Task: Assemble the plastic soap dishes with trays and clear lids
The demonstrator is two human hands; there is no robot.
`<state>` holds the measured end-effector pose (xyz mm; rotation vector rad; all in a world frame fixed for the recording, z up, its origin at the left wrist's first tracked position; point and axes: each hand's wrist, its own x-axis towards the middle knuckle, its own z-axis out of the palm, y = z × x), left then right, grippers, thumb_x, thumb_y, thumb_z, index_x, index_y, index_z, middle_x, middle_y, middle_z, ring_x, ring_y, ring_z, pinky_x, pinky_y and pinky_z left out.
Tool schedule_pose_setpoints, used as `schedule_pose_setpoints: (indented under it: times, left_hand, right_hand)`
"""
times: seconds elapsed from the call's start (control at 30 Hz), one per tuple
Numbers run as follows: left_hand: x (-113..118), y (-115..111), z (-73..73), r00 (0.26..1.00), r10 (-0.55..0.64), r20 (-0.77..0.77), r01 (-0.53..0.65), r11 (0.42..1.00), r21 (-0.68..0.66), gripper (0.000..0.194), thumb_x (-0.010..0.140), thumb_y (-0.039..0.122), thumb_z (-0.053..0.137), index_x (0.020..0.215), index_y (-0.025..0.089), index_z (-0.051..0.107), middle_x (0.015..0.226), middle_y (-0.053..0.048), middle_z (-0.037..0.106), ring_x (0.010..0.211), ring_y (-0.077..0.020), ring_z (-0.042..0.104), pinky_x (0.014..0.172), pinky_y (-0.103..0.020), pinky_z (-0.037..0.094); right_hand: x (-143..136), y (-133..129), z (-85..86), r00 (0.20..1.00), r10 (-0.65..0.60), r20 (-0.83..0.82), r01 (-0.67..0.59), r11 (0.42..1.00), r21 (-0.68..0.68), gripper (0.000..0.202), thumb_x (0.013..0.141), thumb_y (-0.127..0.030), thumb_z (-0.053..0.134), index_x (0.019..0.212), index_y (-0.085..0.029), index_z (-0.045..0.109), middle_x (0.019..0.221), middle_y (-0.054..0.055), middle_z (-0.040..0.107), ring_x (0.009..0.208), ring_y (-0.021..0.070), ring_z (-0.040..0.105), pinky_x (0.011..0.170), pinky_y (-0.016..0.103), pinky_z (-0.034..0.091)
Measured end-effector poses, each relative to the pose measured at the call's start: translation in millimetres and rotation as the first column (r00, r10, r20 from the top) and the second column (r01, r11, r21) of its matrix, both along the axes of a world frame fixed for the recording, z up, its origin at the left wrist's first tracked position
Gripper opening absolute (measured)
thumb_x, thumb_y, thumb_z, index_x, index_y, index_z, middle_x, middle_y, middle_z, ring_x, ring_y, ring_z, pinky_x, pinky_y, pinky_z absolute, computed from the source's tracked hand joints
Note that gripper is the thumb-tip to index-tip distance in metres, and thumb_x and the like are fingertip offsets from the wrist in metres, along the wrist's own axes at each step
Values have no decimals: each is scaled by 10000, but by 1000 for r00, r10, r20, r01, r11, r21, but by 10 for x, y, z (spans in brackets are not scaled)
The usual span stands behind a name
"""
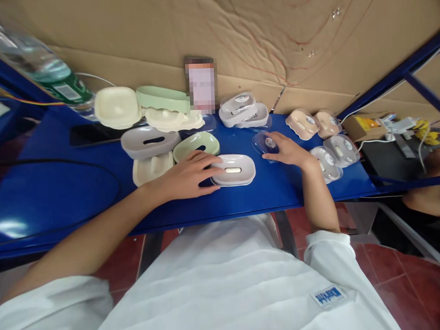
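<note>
A pale grey oval soap dish (245, 176) lies on the blue table, with a small off-white bar in its middle slot. My left hand (197, 174) is at the dish's left end, its spread fingers and thumb holding that end. To the right, my right hand (286, 149) grips a clear plastic lid (259, 143) with a round sticker, thumb at the near edge and fingers at the far edge. A green slotted tray (181, 146) sits just behind my left hand. Beside it are a grey slotted tray (136, 143) and a cream tray (143, 171).
Lidded grey dishes (240, 111) stand at the back, peach ones (302, 123) and more grey ones (344, 150) at right. Cream parts (117, 107), a green tray (160, 97), a phone-like screen (202, 86) and a bottle (63, 84) line the back left. Another person's arm (425, 198) shows far right.
</note>
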<state>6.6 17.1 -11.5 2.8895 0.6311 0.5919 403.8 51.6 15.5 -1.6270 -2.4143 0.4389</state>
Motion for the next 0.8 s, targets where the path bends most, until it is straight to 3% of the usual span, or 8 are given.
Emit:
schedule_pose_setpoints:
  times: [0.13,0.23,0.33,0.5,0.6,0.8]
  left_hand:
    - [-29,33,45,997,77,9,-77,994,-72,651,967,450,775,1551,258,562,1584,-147,569,1475,-355,514,1302,-552,317]
    - [-34,56,67,991,129,-24,-130,989,-73,848,936,467,821,1653,252,422,1594,-172,563,1505,-374,491,1337,-638,173]
    - [-40,75,64,989,139,-42,-143,985,-94,951,949,471,816,1712,249,295,1620,-184,548,1508,-357,504,1339,-630,151]
    - [-70,105,30,991,119,-63,-123,991,-54,942,981,493,778,1737,277,259,1590,-157,598,1472,-326,553,1341,-566,165]
    - [-83,120,7,991,117,-62,-119,992,-28,886,1004,522,744,1728,274,297,1575,-154,616,1459,-315,561,1339,-543,165]
    - [-68,136,3,991,110,-71,-114,992,-56,769,1011,543,722,1665,257,437,1572,-152,621,1453,-323,560,1325,-549,212]
  right_hand:
    - [-226,-137,35,968,204,-147,-191,977,94,776,944,-602,743,1595,-258,496,1679,167,491,1602,363,422,1299,592,372]
    - [-602,-352,49,896,410,-171,-397,911,108,747,962,-496,750,1617,-279,464,1745,165,410,1632,353,378,1304,594,357]
    - [-883,-504,17,835,536,-125,-526,844,108,745,959,-391,740,1634,-259,453,1785,183,332,1654,371,330,1311,631,314]
    - [-986,-515,-57,847,528,-67,-515,845,147,726,977,-363,706,1649,-260,452,1799,180,299,1666,378,298,1313,665,277]
    - [-972,-496,-79,848,528,-53,-515,843,156,716,995,-399,694,1656,-258,459,1782,176,344,1660,371,312,1311,644,305]
    - [-977,-507,-53,836,548,-3,-543,828,138,722,1033,-370,633,1697,-209,402,1798,192,295,1679,374,258,1324,640,284]
